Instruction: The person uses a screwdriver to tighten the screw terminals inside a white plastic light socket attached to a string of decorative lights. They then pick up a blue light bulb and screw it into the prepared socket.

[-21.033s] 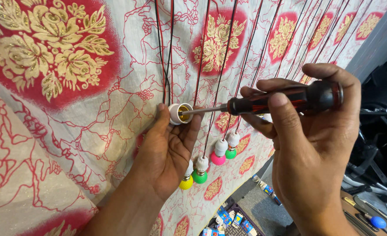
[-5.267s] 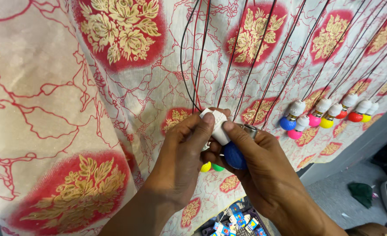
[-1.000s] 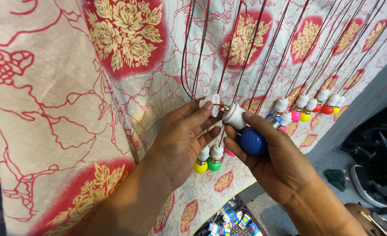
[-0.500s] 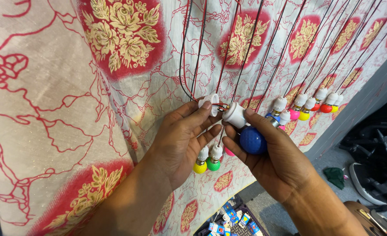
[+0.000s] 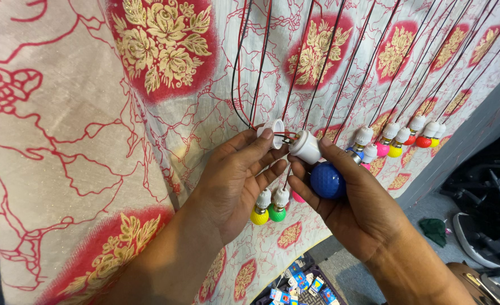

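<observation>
The left hand (image 5: 236,183) pinches a white cap (image 5: 276,133) between thumb and fingertips, while the right hand (image 5: 354,206) grips a blue bulb (image 5: 327,180) by its white holder (image 5: 305,147), the two parts held apart so the wires (image 5: 288,135) between them show. Hanging bulbs (image 5: 268,207) crowd below the fingers; the cloth (image 5: 92,141) lies close behind.

Matt dimpled blue bulb (image 5: 327,180), smooth white plastic socket (image 5: 305,147); printed cloth (image 5: 92,113) (faintly glittery)
</observation>
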